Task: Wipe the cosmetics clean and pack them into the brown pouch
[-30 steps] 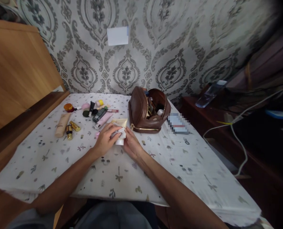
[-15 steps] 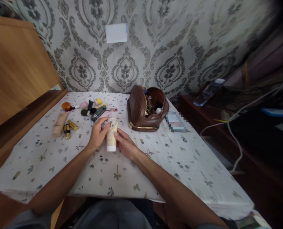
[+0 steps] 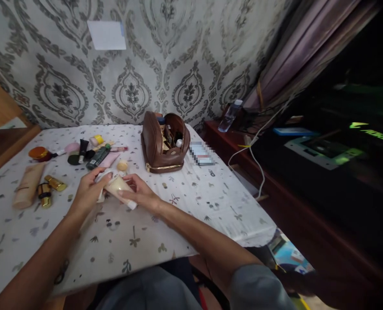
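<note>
A pale cream tube with a white cap (image 3: 120, 190) is tilted between both hands, above the patterned cloth. My right hand (image 3: 142, 196) is closed round the cap end of the tube. My left hand (image 3: 88, 189) pinches something white and thin (image 3: 105, 177), perhaps a wipe, against the tube's other end. Just behind the hands lies a small round cream-coloured item (image 3: 122, 165). The open brown bag (image 3: 165, 144) stands behind and to the right, with cosmetics inside.
Left on the cloth (image 3: 133, 241) are a beige tube (image 3: 29, 185), gold-capped bottles (image 3: 55, 183), an amber jar (image 3: 40, 153) and a dark green tube (image 3: 98, 156). A phone (image 3: 201, 153) lies right of the bag. Farther right are a clear bottle (image 3: 230, 116) and white cable (image 3: 259, 161).
The view has swung to the right. The cream tube has gone from upright to slanted, its white cap toward the lower right. The small round item behind the hands now shows clearly.
</note>
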Demonstrator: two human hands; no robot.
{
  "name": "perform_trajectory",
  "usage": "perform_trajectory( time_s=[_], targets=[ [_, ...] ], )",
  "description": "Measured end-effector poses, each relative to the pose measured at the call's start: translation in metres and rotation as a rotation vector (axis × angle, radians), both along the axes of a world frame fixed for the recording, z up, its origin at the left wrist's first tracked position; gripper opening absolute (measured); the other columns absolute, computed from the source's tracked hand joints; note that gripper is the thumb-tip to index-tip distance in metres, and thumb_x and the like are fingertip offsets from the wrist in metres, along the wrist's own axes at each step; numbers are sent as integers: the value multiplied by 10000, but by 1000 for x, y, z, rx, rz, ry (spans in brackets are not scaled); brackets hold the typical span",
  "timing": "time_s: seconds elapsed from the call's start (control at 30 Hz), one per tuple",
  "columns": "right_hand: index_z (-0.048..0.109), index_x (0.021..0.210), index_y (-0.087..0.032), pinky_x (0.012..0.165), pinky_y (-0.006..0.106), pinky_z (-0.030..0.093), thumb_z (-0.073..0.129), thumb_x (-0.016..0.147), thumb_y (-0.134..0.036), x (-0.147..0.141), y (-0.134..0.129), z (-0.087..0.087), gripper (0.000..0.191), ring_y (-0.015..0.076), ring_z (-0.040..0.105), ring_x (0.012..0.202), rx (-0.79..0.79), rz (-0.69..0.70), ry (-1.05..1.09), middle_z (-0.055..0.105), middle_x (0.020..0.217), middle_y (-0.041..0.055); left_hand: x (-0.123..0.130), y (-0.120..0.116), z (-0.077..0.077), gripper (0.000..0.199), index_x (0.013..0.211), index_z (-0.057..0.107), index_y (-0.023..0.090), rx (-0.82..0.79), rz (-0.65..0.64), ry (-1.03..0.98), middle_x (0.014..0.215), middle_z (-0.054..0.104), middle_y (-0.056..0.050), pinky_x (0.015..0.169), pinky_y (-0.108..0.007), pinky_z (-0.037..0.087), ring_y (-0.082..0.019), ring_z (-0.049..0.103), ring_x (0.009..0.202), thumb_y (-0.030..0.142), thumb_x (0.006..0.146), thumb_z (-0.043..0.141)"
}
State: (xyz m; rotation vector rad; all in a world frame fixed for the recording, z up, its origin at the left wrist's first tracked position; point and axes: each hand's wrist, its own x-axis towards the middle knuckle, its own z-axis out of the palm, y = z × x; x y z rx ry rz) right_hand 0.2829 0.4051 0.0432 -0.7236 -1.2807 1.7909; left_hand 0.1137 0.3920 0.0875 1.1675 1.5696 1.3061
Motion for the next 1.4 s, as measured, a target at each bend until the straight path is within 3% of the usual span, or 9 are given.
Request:
perform_trajectory(
  time_s=[0.2, 0.33, 0.4, 0.57, 0.77, 0.9, 1.03, 1.17, 1.4],
  targets=[
    [687, 1012, -217, 804, 310, 488, 847, 643, -263, 24, 3, -1, 405, 176, 586, 886, 355, 107, -264, 623, 951, 4, -9, -35, -4, 536, 965, 642, 197, -62, -26, 332, 511, 527, 52, 387, -231, 354, -139, 453, 412, 644, 668, 647],
    [698, 1109, -166, 919, 345, 470, 807, 742, -261, 30, 6, 6, 395, 214, 610, 1001, 642, 180, -526, 661, 1043, 61, -14, -50, -10, 462, 1024, 642, 204, 52, -30, 669, 861, 705, -28, 617, -309, 533, -220, 654, 695, 595, 808, 524],
    [650, 1217, -153, 989, 365, 443, 769, 802, -280, 33, 4, 10, 451, 237, 593, 1099, 742, 198, -642, 671, 1108, 88, -14, -52, -12, 453, 1105, 637, 201, 152, -19, 858, 1000, 712, -65, 775, -363, 550, -266, 679, 891, 554, 888, 455],
    [495, 1371, -147, 1008, 418, 429, 815, 748, -380, 51, -6, 9, 738, 286, 537, 1171, 864, 117, -818, 618, 1239, 138, 3, -53, -21, 424, 1237, 596, 173, 507, -113, 1124, 1089, 671, -106, 925, -392, 510, -275, 645, 1043, 450, 1006, 373],
    [631, 981, -147, 863, 356, 457, 790, 735, -303, 65, -5, -4, 332, 234, 592, 929, 848, 5, -893, 657, 958, 81, 47, -49, -29, 332, 1298, 550, 154, 714, -381, 1185, 1159, 664, -93, 957, -313, 479, -202, 627, 1069, 278, 1036, 388],
    [631, 891, -149, 803, 327, 451, 771, 709, -243, 63, 0, -10, 249, 219, 598, 846, 856, -30, -888, 667, 876, 68, 60, -42, -36, 314, 1244, 583, 153, 760, -423, 1229, 1132, 694, -91, 955, -355, 470, -212, 641, 1022, 272, 1039, 377],
    [645, 894, -164, 803, 319, 444, 832, 674, -292, 62, 1, -12, 316, 214, 607, 844, 838, -30, -870, 682, 878, 52, 45, -36, -42, 309, 1205, 604, 182, 722, -415, 1255, 1074, 723, -69, 931, -365, 482, -214, 661, 973, 322, 1038, 384],
    [649, 907, -171, 822, 322, 438, 866, 671, -423, 66, 2, -10, 407, 219, 613, 878, 833, -12, -850, 686, 898, 51, 7, -36, -51, 319, 1193, 615, 211, 641, -367, 1274, 1046, 735, -58, 859, -333, 549, -216, 685, 962, 368, 1016, 401],
    [665, 941, -145, 829, 320, 446, 845, 717, -408, 70, 1, -1, 390, 222, 618, 900, 837, 22, -833, 694, 926, 75, -45, -55, -65, 419, 1376, 521, 279, 488, -242, 1389, 1213, 713, -52, 895, -393, 594, -248, 693, 1094, 354, 980, 407]
  ],
)
